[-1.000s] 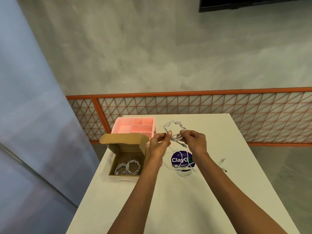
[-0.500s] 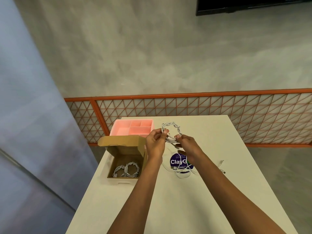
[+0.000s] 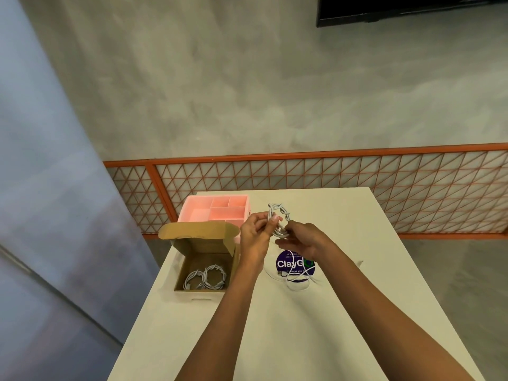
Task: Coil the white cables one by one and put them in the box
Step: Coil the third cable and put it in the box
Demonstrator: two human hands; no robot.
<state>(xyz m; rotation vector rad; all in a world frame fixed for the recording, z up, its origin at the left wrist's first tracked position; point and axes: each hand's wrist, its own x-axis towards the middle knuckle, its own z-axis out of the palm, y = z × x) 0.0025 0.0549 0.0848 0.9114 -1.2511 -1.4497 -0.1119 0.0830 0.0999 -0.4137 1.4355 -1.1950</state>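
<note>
Right hand (image 3: 303,239) dipped; left hand (image 3: 254,233) pinches white cable (image 3: 280,211), twisted ring.

1. Single head-worn wide-angle view, looking forward and down along a white table (image 3: 343,312).
2. Close over both forearms (image 3: 225,325) rising from the bottom edge; left hand (image 3: 255,232) and right hand (image 3: 302,239) near mid-frame.
3. Facing a grey wall (image 3: 247,92) beyond the table's far end.
</note>
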